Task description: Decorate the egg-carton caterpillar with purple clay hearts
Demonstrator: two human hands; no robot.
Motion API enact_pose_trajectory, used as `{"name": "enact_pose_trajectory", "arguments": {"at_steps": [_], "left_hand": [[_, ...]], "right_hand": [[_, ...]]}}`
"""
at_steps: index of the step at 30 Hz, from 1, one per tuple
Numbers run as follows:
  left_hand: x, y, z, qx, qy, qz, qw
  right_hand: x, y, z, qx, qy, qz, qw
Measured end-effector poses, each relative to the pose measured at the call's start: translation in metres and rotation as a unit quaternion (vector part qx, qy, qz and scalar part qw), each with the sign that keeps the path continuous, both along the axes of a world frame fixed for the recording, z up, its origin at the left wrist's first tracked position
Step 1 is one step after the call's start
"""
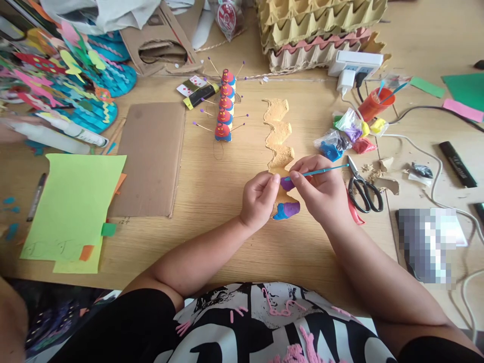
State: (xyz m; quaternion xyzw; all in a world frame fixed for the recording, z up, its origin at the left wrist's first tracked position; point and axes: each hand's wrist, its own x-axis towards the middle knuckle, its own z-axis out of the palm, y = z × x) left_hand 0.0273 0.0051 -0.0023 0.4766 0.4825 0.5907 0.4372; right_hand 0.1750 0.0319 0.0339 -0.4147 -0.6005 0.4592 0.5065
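On the near half of a pale, wood-grained table (pixel 212 252), a zigzag strip of yellow-tan moulded egg-carton pulp (pixel 279 132) stretches away from the person, its near part between both hands. The left hand (pixel 259 199) has thumb and bent fingers pinched together on the strip's left edge, while the right hand (pixel 317 189) grips a slim blue plastic modelling tool (pixel 321 171) between thumb and forefinger, its other fingers curled in. The step in hand seems to be working soft purple clay (pixel 287 184) over the second hump from the near end; fingers crowd the tool's working tip, so whether it presses the clay or only hovers I cannot say. The nearest hump already wears a smooth skin of bright blue clay (pixel 280 212) beside more purple, whereas the three farther humps are bare, grainy and ragged-edged. Continuing would call for a steady left pinch and light strokes from the right, since thin pulp could dent or tear under a hard push. Left of the strip's far part stands a row of rounded red-and-blue clay-covered humps (pixel 226 103), bristling with thin purple-tipped sticks. Black-handled metal scissors (pixel 365 189) lie just beside the right hand, near crinkled clear plastic packets of coloured clay (pixel 331 150).
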Motion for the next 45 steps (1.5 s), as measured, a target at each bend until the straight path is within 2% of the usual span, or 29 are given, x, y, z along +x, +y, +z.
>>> {"name": "enact_pose_trajectory", "arguments": {"at_steps": [9,14,17,21,26,34,45], "left_hand": [[0.000,0.000,-0.002,0.009,-0.016,-0.001,1.000],[-0.001,0.005,-0.008,0.002,-0.040,-0.015,0.999],[-0.001,0.007,-0.011,-0.003,-0.050,-0.013,0.999],[0.000,0.007,-0.011,-0.008,-0.057,-0.014,0.998],[-0.001,0.004,-0.011,-0.021,-0.064,-0.016,0.998],[-0.001,0.003,-0.007,-0.008,-0.045,-0.018,0.999],[-0.001,0.002,-0.009,-0.018,-0.038,-0.015,0.999]], "right_hand": [[-0.001,-0.001,-0.003,0.002,-0.016,-0.017,1.000],[0.006,0.004,-0.002,0.005,0.015,0.041,0.999],[0.011,0.007,-0.001,0.006,-0.007,0.073,0.997],[0.014,0.009,-0.003,0.054,-0.060,0.056,0.995],[0.012,0.008,-0.006,0.080,-0.072,0.033,0.994],[0.008,0.004,-0.004,0.061,-0.064,0.003,0.996],[0.002,-0.001,0.001,0.005,-0.005,0.006,1.000]]}}
